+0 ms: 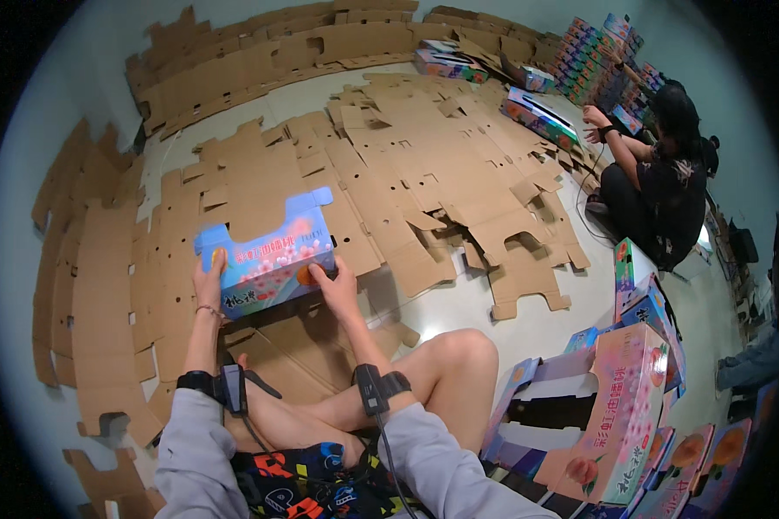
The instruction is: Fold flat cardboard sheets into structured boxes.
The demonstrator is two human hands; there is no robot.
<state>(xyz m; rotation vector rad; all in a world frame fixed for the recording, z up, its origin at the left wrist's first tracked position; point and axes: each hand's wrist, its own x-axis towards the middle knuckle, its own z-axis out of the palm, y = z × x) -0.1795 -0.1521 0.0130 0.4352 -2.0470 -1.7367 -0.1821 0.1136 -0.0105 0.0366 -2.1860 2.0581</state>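
Note:
Between my hands is a printed cardboard fruit box [273,259], blue and pink with blossoms, its cut-out flaps standing up on the far side. Fingers of my left hand [209,281] wrap its left end. At the box's right end, my right hand [337,290] grips the near corner, thumb on the printed face. The box is held above flat brown cardboard, over my crossed legs. Its underside is hidden from view.
Flattened brown cardboard sheets [407,164] cover much of the floor, and more lean along the walls. Folded printed boxes [619,406] stand at my right. Farther right, a co-worker [666,173] sits near a long printed box [541,117] and tall stacks of boxes [589,56].

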